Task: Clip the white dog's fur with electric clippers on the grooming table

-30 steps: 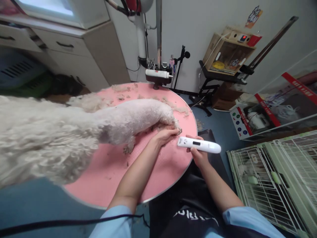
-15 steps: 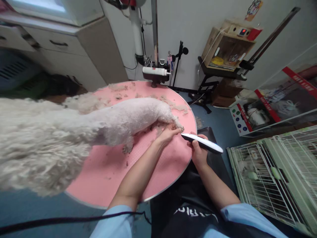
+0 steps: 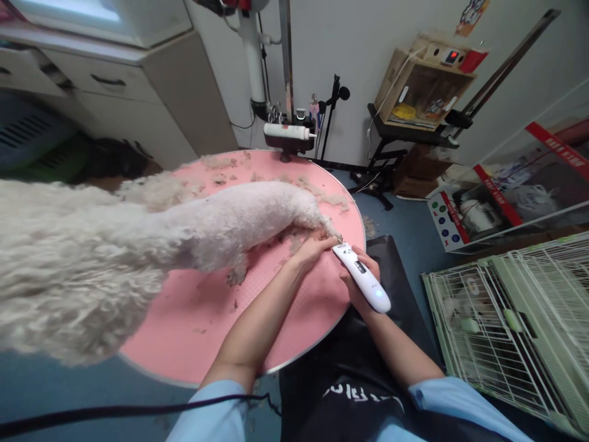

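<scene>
A white dog (image 3: 257,212) is on the round pink table (image 3: 294,331), its rear body clipped short and its front still thick and curly. My left hand (image 3: 313,247) is closed around the paw (image 3: 335,232) of its outstretched hind leg. In my right hand (image 3: 363,276) is a white hair clipper (image 3: 363,277), its face with a small dark display turned up and a light glowing at its lower end. The clipper's head is right at the paw, by my left fingertips; whether the blade touches it I cannot tell. Another dog paw (image 3: 237,274) rests nearer the middle.
Tufts of cut hair (image 3: 161,189) lie along the table's far side. A tool holder (image 3: 289,142) with a white bottle (image 3: 288,131) stands at the back edge. A wire cage (image 3: 497,331) is on the right; a dark cable (image 3: 138,410) crosses the lower left.
My right hand has rolled the clipper from its side to face up, and its rear end has swung down and left. The left hand keeps its hold on the paw.
</scene>
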The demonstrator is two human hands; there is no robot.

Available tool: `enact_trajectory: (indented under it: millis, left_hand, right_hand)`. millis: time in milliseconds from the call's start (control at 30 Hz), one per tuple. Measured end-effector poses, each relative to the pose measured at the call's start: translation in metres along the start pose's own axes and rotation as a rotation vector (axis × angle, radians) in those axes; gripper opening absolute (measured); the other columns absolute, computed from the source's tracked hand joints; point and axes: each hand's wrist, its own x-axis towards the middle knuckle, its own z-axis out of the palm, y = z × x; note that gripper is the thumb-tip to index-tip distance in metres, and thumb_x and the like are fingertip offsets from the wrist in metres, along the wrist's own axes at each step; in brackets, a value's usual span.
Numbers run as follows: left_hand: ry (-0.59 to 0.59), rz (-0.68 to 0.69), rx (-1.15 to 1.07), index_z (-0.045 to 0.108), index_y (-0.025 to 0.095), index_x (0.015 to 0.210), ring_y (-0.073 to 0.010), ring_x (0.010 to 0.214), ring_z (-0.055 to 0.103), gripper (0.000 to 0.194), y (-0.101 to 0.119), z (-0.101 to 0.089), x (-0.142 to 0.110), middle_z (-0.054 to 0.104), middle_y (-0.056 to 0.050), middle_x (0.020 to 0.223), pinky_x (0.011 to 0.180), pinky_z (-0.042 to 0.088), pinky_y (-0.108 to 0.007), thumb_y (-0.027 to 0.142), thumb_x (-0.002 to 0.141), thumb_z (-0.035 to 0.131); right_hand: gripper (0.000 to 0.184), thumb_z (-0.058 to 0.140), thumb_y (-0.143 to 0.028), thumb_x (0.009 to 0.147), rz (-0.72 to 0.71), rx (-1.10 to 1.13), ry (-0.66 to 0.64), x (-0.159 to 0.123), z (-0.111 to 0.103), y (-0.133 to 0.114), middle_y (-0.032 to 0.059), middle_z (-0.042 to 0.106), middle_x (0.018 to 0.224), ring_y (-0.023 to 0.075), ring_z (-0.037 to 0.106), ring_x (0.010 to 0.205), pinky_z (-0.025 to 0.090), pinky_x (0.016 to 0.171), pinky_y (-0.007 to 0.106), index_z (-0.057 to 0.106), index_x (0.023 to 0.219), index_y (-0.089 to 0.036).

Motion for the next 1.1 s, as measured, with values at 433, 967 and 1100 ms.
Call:
enact_trajectory:
  millis: [433, 967, 1100]
  left_hand:
    - [0.014, -0.156, -0.245, 0.065, 0.014, 0.067, -0.0091, 0.062, 0.05, 0.026, 0.008, 0.0, -0.004, 0.061, 0.0, 0.065, 0.065, 0.038, -0.023, 0.024, 0.059, 0.087]
    - [-0.011, -0.183, -0.253, 0.065, 0.013, 0.066, -0.0081, 0.059, 0.05, 0.022, 0.012, 0.002, -0.005, 0.058, 0.0, 0.063, 0.058, 0.037, -0.021, 0.023, 0.063, 0.084]
    - [0.061, -0.143, 0.025, 0.065, 0.013, 0.06, -0.0088, 0.052, 0.045, 0.019, 0.022, -0.013, -0.006, 0.055, 0.001, 0.054, 0.053, 0.031, -0.023, 0.018, 0.064, 0.083]
  right_hand:
    - [0.053, 0.085, -0.044, 0.068, 0.412, 0.469, 0.15, 0.016, 0.007, -0.013, 0.0082, 0.068, 0.128, 0.0153, 0.07, 0.08, 0.057, 0.077, 0.033, 0.052, 0.106, -0.027]
    - [0.04, 0.081, -0.041, 0.072, 0.524, 0.652, 0.199, 0.029, 0.012, -0.019, 0.0057, 0.075, 0.111, 0.014, 0.067, 0.072, 0.055, 0.07, 0.031, 0.06, 0.102, -0.027]
    - [0.038, 0.082, -0.039, 0.071, 0.566, 0.619, 0.241, 0.029, 0.011, -0.014, 0.0025, 0.076, 0.107, 0.0125, 0.065, 0.068, 0.055, 0.068, 0.029, 0.061, 0.102, -0.027]
